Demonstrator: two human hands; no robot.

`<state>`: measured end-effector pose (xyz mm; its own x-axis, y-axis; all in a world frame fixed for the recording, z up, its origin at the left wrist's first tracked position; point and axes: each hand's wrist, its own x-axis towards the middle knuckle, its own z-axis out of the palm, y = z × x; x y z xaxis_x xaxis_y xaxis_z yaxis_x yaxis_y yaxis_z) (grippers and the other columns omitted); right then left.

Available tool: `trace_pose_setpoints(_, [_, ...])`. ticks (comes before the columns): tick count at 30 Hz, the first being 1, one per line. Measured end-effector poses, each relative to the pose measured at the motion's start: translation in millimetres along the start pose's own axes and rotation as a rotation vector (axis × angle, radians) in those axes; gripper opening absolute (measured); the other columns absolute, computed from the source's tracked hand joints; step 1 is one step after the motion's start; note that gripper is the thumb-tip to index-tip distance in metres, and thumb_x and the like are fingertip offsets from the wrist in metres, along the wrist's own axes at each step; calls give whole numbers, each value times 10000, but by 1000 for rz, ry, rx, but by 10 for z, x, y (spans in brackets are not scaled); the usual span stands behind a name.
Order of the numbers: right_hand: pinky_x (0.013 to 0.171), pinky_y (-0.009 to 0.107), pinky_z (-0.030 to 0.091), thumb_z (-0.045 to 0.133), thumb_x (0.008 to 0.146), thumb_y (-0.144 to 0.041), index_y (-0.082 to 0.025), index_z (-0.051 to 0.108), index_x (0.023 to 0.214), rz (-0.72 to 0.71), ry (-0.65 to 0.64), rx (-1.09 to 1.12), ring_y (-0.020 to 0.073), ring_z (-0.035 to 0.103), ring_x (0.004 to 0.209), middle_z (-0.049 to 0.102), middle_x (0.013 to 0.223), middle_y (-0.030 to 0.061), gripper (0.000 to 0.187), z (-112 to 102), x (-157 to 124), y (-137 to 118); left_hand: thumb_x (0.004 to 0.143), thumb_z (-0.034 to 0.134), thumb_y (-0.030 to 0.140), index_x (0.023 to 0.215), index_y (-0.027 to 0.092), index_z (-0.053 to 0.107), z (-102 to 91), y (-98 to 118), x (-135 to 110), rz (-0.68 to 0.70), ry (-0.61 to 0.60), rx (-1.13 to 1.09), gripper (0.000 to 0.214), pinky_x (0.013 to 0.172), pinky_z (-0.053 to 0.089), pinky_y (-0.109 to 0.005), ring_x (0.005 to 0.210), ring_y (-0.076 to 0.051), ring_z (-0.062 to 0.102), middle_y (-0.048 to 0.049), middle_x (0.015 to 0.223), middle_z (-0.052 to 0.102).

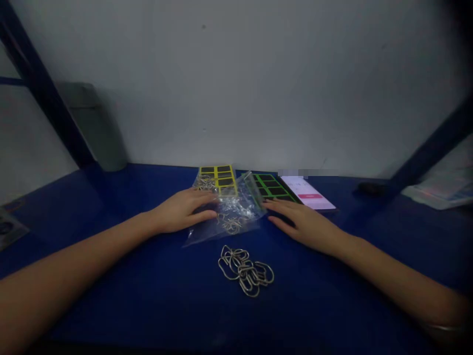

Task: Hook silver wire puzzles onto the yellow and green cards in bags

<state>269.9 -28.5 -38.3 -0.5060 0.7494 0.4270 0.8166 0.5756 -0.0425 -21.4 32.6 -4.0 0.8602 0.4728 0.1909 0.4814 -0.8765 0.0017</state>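
Observation:
My left hand (186, 211) lies flat with its fingers stretched out over the left side of a clear plastic bag (207, 231). Small metal hooks (232, 225) show through the bag, and more metal pieces (207, 182) lie behind my left fingers. To the right of the bag, my right hand (295, 219) rests with its fingers extended, the tips beside the bag's edge and a black sheet with green lines (272, 186). In front of the bag, between my forearms, sits a loose pile of bent metal rings (246, 271). Neither hand grips anything.
A yellow-lined sheet of black labels (224, 182) lies behind the bag. Beside the green-lined sheet is a phone with a lit screen (308, 192). A grey-green bin-like container (98, 128) stands at the back left, and white papers (441, 192) lie at the right on the blue table (166, 296).

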Motion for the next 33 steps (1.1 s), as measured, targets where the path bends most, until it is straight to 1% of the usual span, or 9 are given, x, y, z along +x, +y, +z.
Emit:
trace_pose_setpoints(3, [854, 398, 454, 449, 822, -290, -215, 475, 1172, -50, -41, 98, 197, 534, 1019, 573, 1118, 73, 359, -55, 16, -71, 893, 283, 419, 1132, 175, 460, 20, -18, -2, -83, 43, -4, 385, 880, 382, -347, 1031, -198, 499, -77, 1145, 536])
trace_pose_setpoints(6, [889, 409, 423, 505, 787, -346, -227, 479, 1168, -114, -69, 152, 202, 496, 1066, 549, 1152, 68, 400, -107, 37, -128, 890, 273, 429, 1123, 171, 462, 32, -33, -2, -125, 54, 16, 396, 845, 404, -343, 995, -204, 517, -84, 1107, 555])
trace_pose_setpoints(9, [936, 464, 362, 526, 750, -442, -224, 413, 1231, -65, -122, 118, 252, 373, 1181, 457, 1257, 84, 540, -110, 33, -138, 890, 269, 428, 1133, 174, 456, 29, -29, -5, -105, 52, 40, 399, 868, 389, -349, 1024, -208, 502, -85, 1135, 538])
trace_pose_setpoints(11, [928, 475, 368, 520, 737, -487, -220, 353, 1273, -3, -139, 99, 272, 351, 1193, 442, 1269, 97, 622, -102, 22, -130, 891, 265, 425, 1137, 170, 454, 26, -21, -8, -96, 52, 53, 402, 879, 381, -351, 1031, -210, 498, -86, 1137, 536])
trace_pose_setpoints(16, [828, 411, 468, 502, 738, -515, -218, 389, 1251, 38, -164, 63, 251, 540, 1011, 546, 1154, 105, 604, -151, 31, -174, 891, 265, 425, 1124, 163, 462, 38, -10, -12, -81, 71, 73, 403, 879, 381, -351, 1024, -212, 500, -88, 1125, 542])
trace_pose_setpoints(19, [751, 389, 503, 490, 762, -484, -201, 434, 1219, 24, -180, -13, 244, 598, 896, 606, 1052, 108, 541, -211, 50, -246, 894, 264, 418, 1120, 159, 464, 51, -9, -8, -82, 77, 53, 397, 873, 386, -346, 1022, -208, 502, -86, 1122, 545])
trace_pose_setpoints(23, [722, 382, 504, 484, 764, -478, -207, 431, 1230, -19, -189, -55, 248, 600, 883, 597, 1072, 109, 542, -256, 55, -329, 898, 263, 408, 1125, 158, 462, 54, 2, 3, -96, 77, 21, 392, 859, 396, -343, 1010, -204, 510, -85, 1114, 549])
trace_pose_setpoints(27, [784, 393, 473, 473, 728, -549, -192, 419, 1243, 44, -187, -20, 260, 556, 963, 543, 1148, 121, 629, -255, 62, -388, 896, 264, 413, 1124, 161, 462, 41, 20, 9, -97, 68, 26, 394, 876, 385, -345, 1026, -202, 499, -80, 1129, 541])
trace_pose_setpoints(33, [825, 394, 445, 465, 738, -533, -209, 420, 1243, 102, -218, 26, 260, 528, 998, 533, 1151, 108, 602, -233, 82, -407, 895, 260, 422, 1124, 157, 461, 42, 17, 8, -104, 77, 35, 403, 881, 382, -339, 1035, -201, 495, -83, 1136, 537])
